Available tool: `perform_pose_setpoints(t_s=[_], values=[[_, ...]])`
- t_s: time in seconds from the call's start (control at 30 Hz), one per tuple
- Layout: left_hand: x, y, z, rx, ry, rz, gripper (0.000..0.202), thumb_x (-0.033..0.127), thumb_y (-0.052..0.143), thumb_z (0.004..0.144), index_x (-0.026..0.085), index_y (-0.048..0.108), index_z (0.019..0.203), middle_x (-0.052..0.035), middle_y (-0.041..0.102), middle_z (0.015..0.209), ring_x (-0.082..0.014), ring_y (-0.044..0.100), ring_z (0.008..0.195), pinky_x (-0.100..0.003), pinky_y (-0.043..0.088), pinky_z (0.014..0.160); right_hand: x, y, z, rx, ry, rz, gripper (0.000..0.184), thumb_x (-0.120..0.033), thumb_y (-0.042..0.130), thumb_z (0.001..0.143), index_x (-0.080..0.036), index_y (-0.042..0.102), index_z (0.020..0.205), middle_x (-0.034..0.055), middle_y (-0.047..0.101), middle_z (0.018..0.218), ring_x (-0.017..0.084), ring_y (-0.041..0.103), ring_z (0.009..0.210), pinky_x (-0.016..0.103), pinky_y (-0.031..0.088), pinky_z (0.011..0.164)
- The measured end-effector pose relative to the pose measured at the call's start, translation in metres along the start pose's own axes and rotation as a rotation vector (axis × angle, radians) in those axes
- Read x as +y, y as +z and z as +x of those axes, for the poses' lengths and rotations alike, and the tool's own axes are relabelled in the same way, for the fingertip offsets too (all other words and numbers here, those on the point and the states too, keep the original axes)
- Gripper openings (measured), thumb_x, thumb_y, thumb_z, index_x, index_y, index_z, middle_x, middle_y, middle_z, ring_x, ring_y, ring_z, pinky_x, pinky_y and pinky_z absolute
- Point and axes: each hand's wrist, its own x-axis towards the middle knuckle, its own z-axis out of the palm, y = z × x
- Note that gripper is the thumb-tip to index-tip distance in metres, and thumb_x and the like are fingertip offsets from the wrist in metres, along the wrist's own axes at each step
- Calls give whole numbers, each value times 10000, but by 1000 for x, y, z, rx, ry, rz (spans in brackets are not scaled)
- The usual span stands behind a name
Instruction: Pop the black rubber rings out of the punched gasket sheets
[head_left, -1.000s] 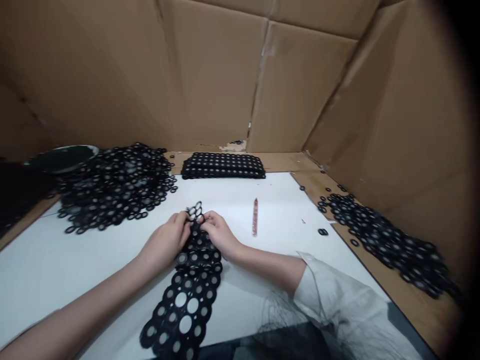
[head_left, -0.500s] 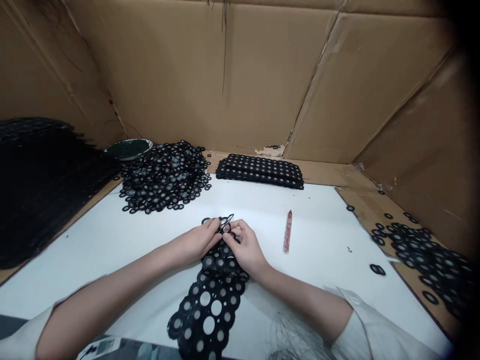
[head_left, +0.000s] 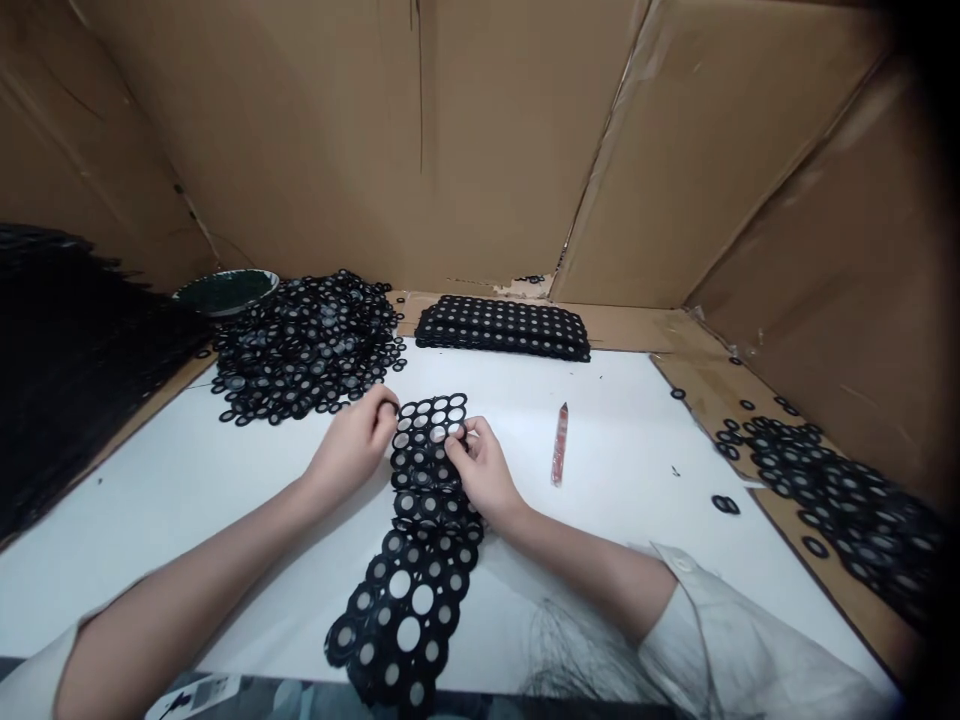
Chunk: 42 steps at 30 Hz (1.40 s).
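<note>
A long black rubber sheet punched with round holes lies on the white table top, running from the near edge up between my hands. My left hand is curled at the sheet's upper left edge, fingers closed on its rim. On the sheet's upper right part, my right hand pinches the material with fingertips pressed together. The top end of the sheet lies flat with its holes showing white.
A heap of loose black rings lies at the back left beside a dark bowl. A stack of punched sheets sits at the back centre. A reddish pen-like tool lies right of my hands. More rings pile at the right. Cardboard walls surround the table.
The sheet's top end, bunched up between my fingers before, now lies spread flat. My hands have moved slightly apart. The camera has shifted a little.
</note>
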Motion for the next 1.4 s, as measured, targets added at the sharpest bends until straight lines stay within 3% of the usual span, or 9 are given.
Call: perform_pose_setpoints(t_s=[0.1, 0.27, 0.73, 1.03, 1.17, 1.23, 1.33, 1.4], values=[[9, 5, -8, -175, 139, 74, 185, 261, 279, 839, 195, 447, 879, -23, 536, 811, -161, 522, 717, -271, 391, 638, -1, 1, 1, -17, -10, 84, 229, -262, 553, 708, -213, 329, 725, -48, 446, 705, 96, 475, 667, 242, 381, 666], [9, 16, -12, -348, 154, 177, 225, 268, 237, 852, 181, 432, 919, -54, 506, 850, -175, 540, 677, -304, 415, 607, 2, 2, 1, -70, -52, 119, 233, -220, 551, 702, -218, 322, 740, -34, 492, 776, 120, 522, 837, 279, 374, 799], [12, 21, -19, -414, 102, -31, 256, 349, 226, 859, 198, 427, 913, -57, 515, 892, -194, 530, 782, -330, 408, 696, 3, 5, -3, -39, -49, 24, 168, -178, 554, 658, -203, 402, 725, -33, 449, 711, 102, 442, 665, 261, 394, 679], [10, 10, -9, -597, 96, -386, 295, 402, 262, 841, 202, 475, 806, 3, 566, 805, -153, 510, 772, -268, 405, 711, -6, 7, -6, -94, -72, -1, 159, -160, 528, 665, -202, 389, 728, -31, 434, 716, 107, 438, 684, 262, 381, 692], [6, 13, -8, -484, 91, -342, 255, 333, 287, 828, 192, 490, 763, 6, 554, 737, -147, 498, 715, -267, 398, 681, -9, 7, -6, -91, -69, 8, 156, -142, 510, 652, -205, 384, 719, -33, 421, 715, 105, 428, 675, 258, 377, 697], [-3, 11, -3, -295, 14, -258, 231, 310, 299, 815, 188, 485, 751, 10, 520, 661, -144, 480, 645, -254, 386, 602, -7, 4, -4, -55, -52, -9, 155, -127, 498, 641, -203, 377, 703, -38, 396, 697, 101, 414, 657, 254, 373, 686], [-18, 2, 6, 81, -159, -175, 240, 314, 280, 822, 183, 473, 767, 17, 468, 592, -132, 451, 558, -232, 346, 509, 0, -1, -1, 36, 5, -16, 171, -134, 506, 634, -203, 359, 690, -40, 392, 701, 99, 410, 653, 253, 370, 679], [-20, -4, 8, 175, -150, -100, 221, 313, 289, 830, 190, 468, 790, 21, 473, 597, -126, 444, 540, -230, 338, 512, 3, -4, 1, 31, 31, 9, 189, -160, 521, 646, -207, 348, 708, -32, 432, 750, 102, 437, 687, 259, 375, 702]])
